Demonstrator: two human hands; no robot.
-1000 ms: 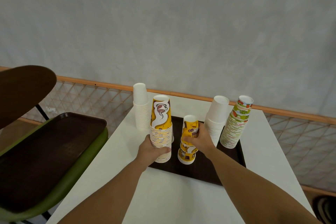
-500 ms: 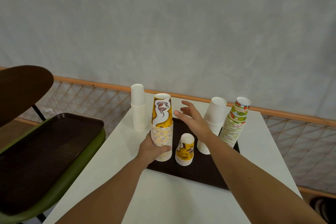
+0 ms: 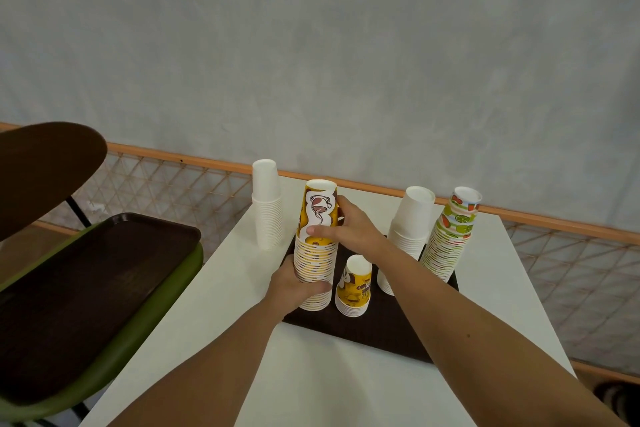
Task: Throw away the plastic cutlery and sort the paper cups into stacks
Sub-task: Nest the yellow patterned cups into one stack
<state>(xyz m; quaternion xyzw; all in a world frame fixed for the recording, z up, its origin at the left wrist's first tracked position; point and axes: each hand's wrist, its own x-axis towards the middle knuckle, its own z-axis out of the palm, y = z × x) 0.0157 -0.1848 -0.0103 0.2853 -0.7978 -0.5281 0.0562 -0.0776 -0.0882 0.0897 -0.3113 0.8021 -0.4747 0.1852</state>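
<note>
Both bare forearms reached forward from the lower edge and converged. The left grip [image 3: 294,288] curled round the lower part of a cup stack [image 3: 314,262], thumb across its front. The right grip [image 3: 351,230] clasped the same stack higher up, thumb in front, fingers behind.
</note>
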